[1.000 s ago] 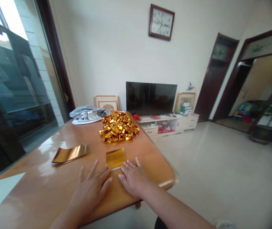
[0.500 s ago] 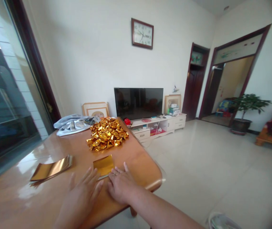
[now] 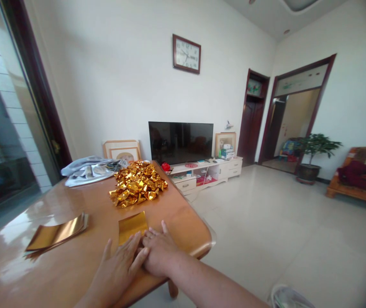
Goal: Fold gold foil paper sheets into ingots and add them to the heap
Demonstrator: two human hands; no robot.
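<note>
A single sheet of gold foil paper [image 3: 133, 226] lies on the wooden table near its front edge. My left hand [image 3: 118, 263] rests at the sheet's near side, fingers stretched out and the fingertips on its lower edge. Against the sheet's lower right corner is my right hand [image 3: 160, 252], palm down, with one finger spread away from the others. The fingers of both hands meet or overlap there, which hides the near edge of the paper. A stack of gold foil sheets [image 3: 56, 233] is to the left, its edges curling up. Behind the sheet is a heap of folded gold foil pieces [image 3: 138, 184].
The glossy wooden table [image 3: 86, 273] has a rounded right corner beside my right arm. Grey cloth [image 3: 89, 170] is bunched at its far left. A television [image 3: 181, 142] stands on a white cabinet [image 3: 230, 168] by the wall. A bin [image 3: 287, 295] sits on the floor, lower right.
My left hand has moved right, over the sheet's near edge and up to my right hand. The view has shifted a little to the right and up.
</note>
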